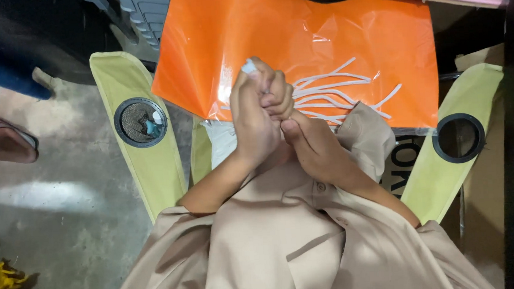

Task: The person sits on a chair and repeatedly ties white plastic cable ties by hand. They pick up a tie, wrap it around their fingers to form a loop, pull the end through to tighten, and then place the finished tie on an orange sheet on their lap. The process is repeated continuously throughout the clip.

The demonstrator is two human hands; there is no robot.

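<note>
Both hands [276, 122] (clasped) over orange sheet [322, 45]

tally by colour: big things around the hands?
Orange plastic sheet: 1
Yellow-green chair armrests with black cup-holder rings: 2
Bundle of white strips: 1
Total: 4
Left hand and right hand are both closed at the white strips.

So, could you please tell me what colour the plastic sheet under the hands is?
Bright orange; the plastic sheet shows best in the head view.
</note>
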